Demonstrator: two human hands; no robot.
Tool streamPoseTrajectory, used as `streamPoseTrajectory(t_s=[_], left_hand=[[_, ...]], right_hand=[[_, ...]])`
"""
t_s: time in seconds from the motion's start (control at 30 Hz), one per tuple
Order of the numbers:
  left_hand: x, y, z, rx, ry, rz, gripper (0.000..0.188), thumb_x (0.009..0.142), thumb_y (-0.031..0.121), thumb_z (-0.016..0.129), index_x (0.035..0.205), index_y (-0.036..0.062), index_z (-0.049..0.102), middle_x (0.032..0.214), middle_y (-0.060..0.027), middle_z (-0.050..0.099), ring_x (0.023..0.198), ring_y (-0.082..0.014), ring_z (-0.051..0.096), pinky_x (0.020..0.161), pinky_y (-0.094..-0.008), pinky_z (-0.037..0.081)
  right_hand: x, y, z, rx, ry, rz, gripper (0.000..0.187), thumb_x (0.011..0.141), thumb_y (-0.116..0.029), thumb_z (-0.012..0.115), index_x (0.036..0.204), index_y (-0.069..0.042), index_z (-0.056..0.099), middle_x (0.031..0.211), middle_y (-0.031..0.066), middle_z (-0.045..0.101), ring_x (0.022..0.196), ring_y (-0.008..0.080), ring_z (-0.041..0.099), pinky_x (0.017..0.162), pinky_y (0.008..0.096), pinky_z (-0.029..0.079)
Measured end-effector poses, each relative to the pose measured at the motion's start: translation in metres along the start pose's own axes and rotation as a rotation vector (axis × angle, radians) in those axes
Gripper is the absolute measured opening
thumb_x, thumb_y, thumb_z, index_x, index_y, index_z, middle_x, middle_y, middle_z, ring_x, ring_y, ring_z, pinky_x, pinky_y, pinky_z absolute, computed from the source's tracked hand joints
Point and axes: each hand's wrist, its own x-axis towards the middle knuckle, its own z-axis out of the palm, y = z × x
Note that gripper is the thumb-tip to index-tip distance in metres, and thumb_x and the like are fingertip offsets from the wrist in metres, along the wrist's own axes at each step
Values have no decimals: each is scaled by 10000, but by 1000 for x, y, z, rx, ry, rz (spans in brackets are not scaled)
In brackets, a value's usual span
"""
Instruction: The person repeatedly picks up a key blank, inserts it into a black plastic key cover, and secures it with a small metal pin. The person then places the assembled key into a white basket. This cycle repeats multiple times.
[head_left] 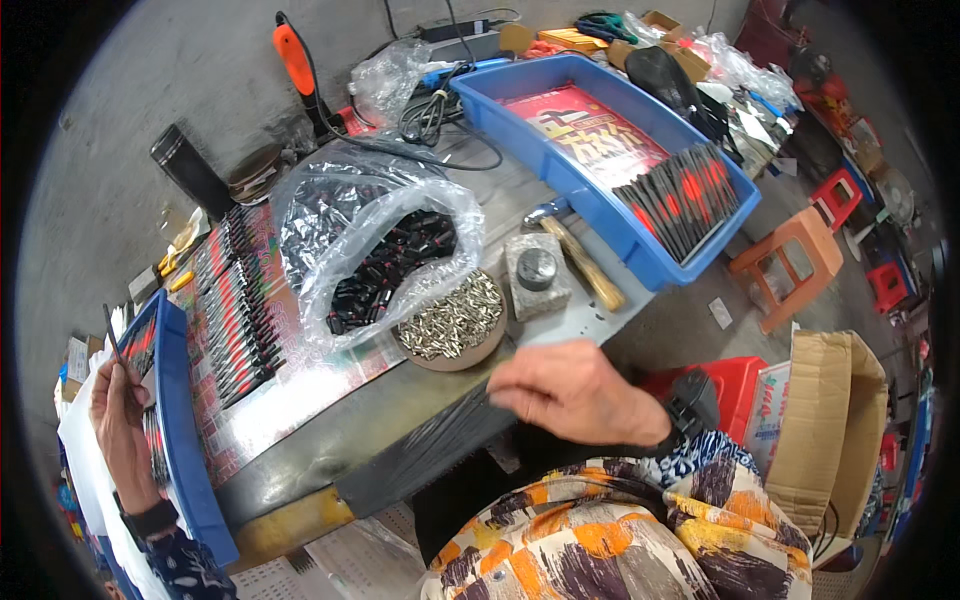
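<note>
My left hand [122, 425] is closed around a slim dark rod [112, 332] at the far left, over a blue tray [182, 400] that holds black-and-red slim pieces. Toward the table's front edge, my right hand [575, 392] has its fingers curled together, slightly blurred; whatever they may hold is hidden. Just left of it stands a round bowl [450, 362] heaped with small silvery metal pieces [452, 315]. An open clear plastic bag [460, 205] of small black parts [390, 265] leans behind the bowl. Rows of black-and-red slim pieces [237, 330] lie on a patterned sheet.
A stone block [540, 300] with a dark round piece on top stands beside a wooden-handled hammer [585, 265]. Behind them is a large blue bin [600, 205] with more black-and-red pieces. An orange stool [790, 262] and cardboard box [820, 420] stand at right.
</note>
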Motion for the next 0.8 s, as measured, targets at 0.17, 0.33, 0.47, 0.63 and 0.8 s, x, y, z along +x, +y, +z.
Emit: streamPoseTrajectory(t_s=[0.17,0.33,0.47,0.63,0.8], left_hand=[[-60,22,52,-156,45,-89,149,999,161,553,1065,37,601,767,-35,588,535,-59,472,566,-206,449],[-106,29,82,-269,-54,-126,157,1011,156,520,1082,25,571,716,-37,557,489,-74,449,572,-228,457],[-125,31,100,-308,-92,-105,223,1004,174,527,1139,-2,555,668,-36,533,477,-91,440,580,-259,464],[-145,35,119,-311,-73,-126,236,990,139,523,1152,-33,542,645,-53,551,483,-110,501,515,-226,436],[-153,34,137,-353,-163,-151,223,989,156,506,1122,-22,512,621,-75,548,423,-124,478,473,-245,436]], right_hand=[[10,11,-49,-467,248,-28,101,813,-39,699,886,13,652,782,154,650,668,297,644,588,340,503],[7,31,-102,-661,387,92,97,851,-120,646,882,-28,646,822,143,657,747,339,644,653,415,494],[2,60,-145,-870,475,144,118,870,-114,613,919,-16,657,850,155,659,785,340,645,690,396,496],[-2,95,-186,-953,509,278,195,862,-125,608,1015,-28,681,882,161,661,803,327,642,725,385,493],[-1,110,-192,-988,399,388,311,864,-179,602,1170,-134,638,995,160,604,905,368,630,780,463,508]])
